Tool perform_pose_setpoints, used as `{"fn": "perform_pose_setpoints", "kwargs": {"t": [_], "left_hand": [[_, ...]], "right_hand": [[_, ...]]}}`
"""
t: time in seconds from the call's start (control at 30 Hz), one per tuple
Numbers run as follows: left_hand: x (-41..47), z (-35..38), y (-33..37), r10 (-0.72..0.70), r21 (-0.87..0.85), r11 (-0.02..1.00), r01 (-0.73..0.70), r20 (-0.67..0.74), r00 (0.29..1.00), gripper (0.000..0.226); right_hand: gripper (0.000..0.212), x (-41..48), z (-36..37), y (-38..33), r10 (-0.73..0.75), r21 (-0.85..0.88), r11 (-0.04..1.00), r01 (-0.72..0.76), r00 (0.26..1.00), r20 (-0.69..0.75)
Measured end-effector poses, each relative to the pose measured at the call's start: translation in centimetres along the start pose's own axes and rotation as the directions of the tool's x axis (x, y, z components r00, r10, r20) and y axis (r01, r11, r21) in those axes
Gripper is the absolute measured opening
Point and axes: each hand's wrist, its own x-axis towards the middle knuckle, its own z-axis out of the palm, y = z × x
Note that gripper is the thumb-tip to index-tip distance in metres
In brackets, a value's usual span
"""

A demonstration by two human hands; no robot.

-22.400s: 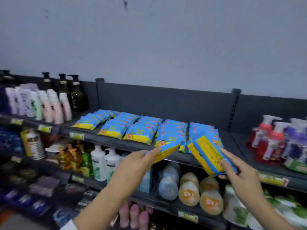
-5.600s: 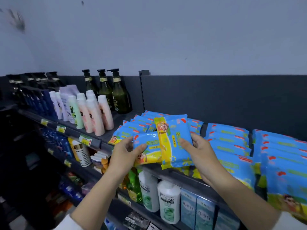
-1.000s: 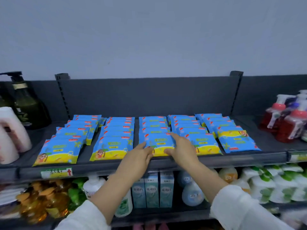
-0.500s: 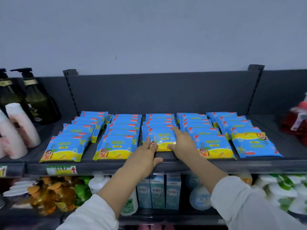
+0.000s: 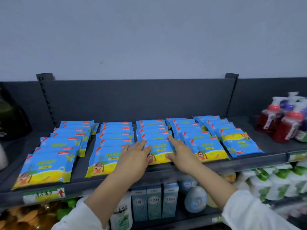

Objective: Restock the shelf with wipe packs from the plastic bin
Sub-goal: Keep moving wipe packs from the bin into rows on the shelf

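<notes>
Several rows of blue and yellow wipe packs lie overlapped on the dark top shelf. The front pack of the middle row sits between my two hands. My left hand lies flat with straight fingers on that pack's left edge. My right hand presses its right edge, fingers stretched along the side and thumb at the front corner. The front pack of the row to the left lies partly under my left hand. The plastic bin is not in view.
Red and purple pump bottles stand at the shelf's right end, a dark bottle at the left. Below are boxed goods, white bottles and green-and-white refill pouches. A dark back panel closes the shelf.
Both hands have stayed on the middle row's front pack, the left now lying flatter over its left edge. The camera has moved closer and slightly left.
</notes>
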Motion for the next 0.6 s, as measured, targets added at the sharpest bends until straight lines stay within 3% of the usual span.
{"fn": "perform_pose_setpoints", "kwargs": {"t": [0.17, 0.3, 0.43, 0.6], "left_hand": [[0.3, -0.3, -0.3, 0.004, -0.038, 0.999, -0.003, 0.009, 1.000, 0.045], [0.2, -1.5, 0.7, 0.028, -0.039, 0.999, -0.032, -0.098, 0.995, 0.040], [0.1, -1.7, 4.1, 0.156, -0.020, 0.986, -0.165, -0.236, 0.959, 0.032], [0.8, -0.7, 11.5, 0.338, 0.000, 0.935, -0.353, -0.289, 0.896, 0.019]], "right_hand": [[0.062, -0.7, 0.4, 0.1, -0.036, -0.033, 0.999, 0.034, 0.998, -0.051], [0.055, -2.4, -0.9, 1.3, -0.090, -0.056, 0.995, 0.083, 0.986, -0.140], [0.045, -5.2, -3.7, 4.6, -0.133, -0.157, 0.983, 0.097, 0.963, -0.235], [0.042, -11.1, -8.4, 12.7, -0.014, -0.206, 0.977, -0.056, 0.946, -0.324]]}}
